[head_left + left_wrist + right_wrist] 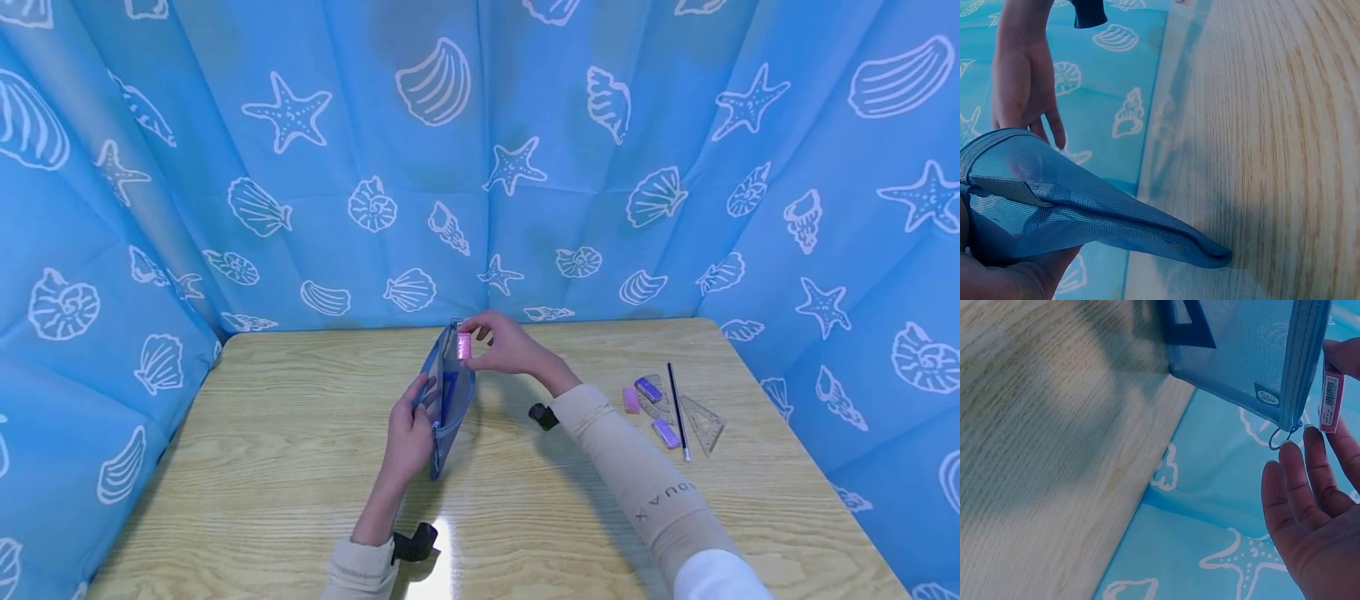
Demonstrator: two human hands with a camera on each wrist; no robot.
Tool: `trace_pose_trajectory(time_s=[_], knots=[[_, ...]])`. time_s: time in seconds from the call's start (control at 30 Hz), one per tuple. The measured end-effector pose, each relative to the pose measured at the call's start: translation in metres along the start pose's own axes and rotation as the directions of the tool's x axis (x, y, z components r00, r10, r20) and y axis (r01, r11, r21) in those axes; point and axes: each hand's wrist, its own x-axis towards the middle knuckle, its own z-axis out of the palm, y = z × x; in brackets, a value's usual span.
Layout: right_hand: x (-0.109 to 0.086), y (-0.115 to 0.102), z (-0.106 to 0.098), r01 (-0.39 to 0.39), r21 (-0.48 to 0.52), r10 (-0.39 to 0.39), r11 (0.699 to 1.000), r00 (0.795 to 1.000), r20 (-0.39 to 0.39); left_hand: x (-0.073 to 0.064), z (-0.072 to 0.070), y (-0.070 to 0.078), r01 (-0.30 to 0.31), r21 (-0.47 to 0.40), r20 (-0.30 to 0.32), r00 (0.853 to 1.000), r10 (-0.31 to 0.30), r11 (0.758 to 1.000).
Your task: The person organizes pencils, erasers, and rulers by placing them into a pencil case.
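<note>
A blue mesh zipper pouch (442, 454) stands on edge near the table's middle, its mouth spread apart. My left hand (408, 442) grips its near side, with the thumb along the outside in the left wrist view. Through the mesh shows a blue triangular ruler (1194, 336), lying inside the pouch. At the far end of the mouth, my right hand (510, 346) pinches a small pink eraser (464, 346) between thumb and finger. A barcode faces the right wrist camera on that eraser's wrapper. Its other fingers are spread beside the zipper pull (1282, 439).
To the right on the wooden table (300, 433) lie a pink eraser (631, 400), two purple erasers (665, 433), a clear protractor (660, 407), a black pencil (678, 412) and a clear set square (705, 425). A blue shell-print curtain (555, 275) hangs behind the table.
</note>
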Motion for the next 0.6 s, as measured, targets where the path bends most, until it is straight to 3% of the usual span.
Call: trace_pose_trajectory(time_s=[0.6], knots=[[0.012,-0.006,0.004,-0.039,-0.083,0.042,0.996,0.998,0.037,-0.001,-0.001,0.004,0.022,0.013,-0.006,1.000,-0.022,1.000]])
